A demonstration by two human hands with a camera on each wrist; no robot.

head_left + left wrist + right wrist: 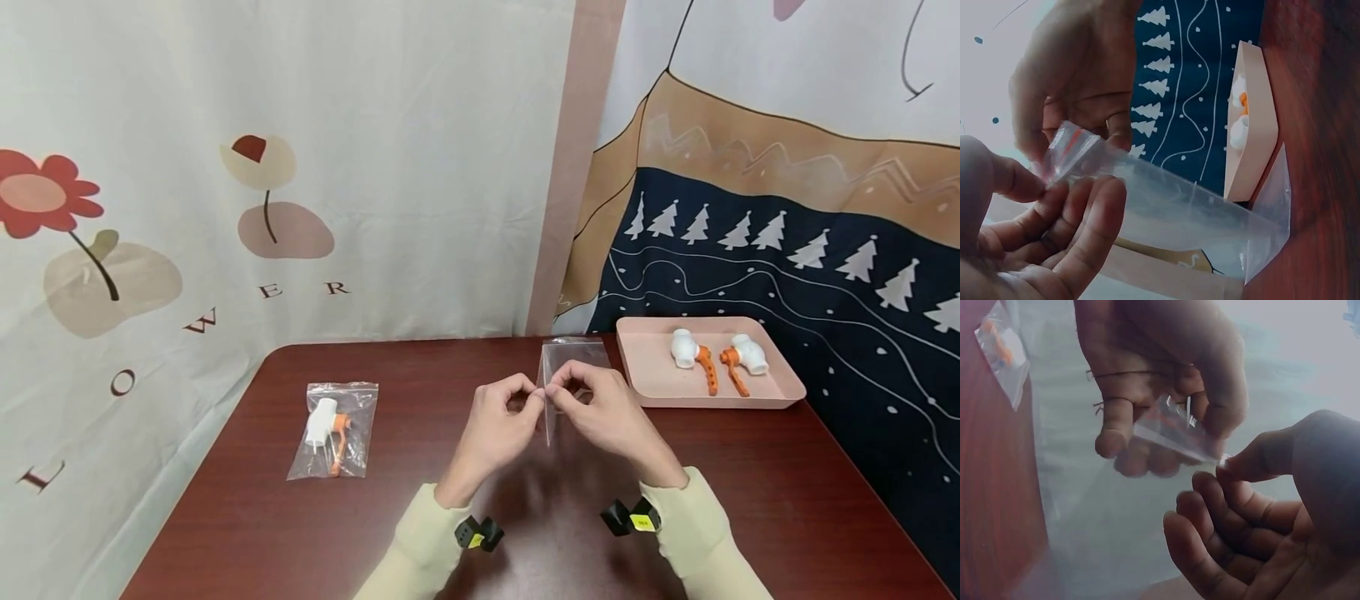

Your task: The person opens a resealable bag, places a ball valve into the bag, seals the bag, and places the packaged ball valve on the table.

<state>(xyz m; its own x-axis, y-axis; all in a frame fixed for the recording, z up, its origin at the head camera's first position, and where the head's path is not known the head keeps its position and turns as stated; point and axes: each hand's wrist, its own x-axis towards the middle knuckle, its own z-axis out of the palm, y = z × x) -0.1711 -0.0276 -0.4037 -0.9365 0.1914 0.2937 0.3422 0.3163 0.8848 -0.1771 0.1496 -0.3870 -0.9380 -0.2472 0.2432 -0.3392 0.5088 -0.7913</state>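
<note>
A clear zip bag [573, 354] hangs between my two hands over the table, its zip end up with a red line along it. My left hand [498, 421] pinches one side of that end between thumb and fingers. Close beside it, my right hand [606, 410] pinches the other side, fingertips nearly meeting the left ones. In the left wrist view, the bag [1179, 190] stretches down toward the tabletop and shows no contents. The right wrist view has the zip strip [1175, 428] in front of the left palm.
On the left, another clear bag [360, 454] lies flat with a white valve [322, 421] with an orange handle inside. A pink tray [645, 379] at the back right holds two similar valves [684, 348]. Curtains stand behind the brown table [420, 367].
</note>
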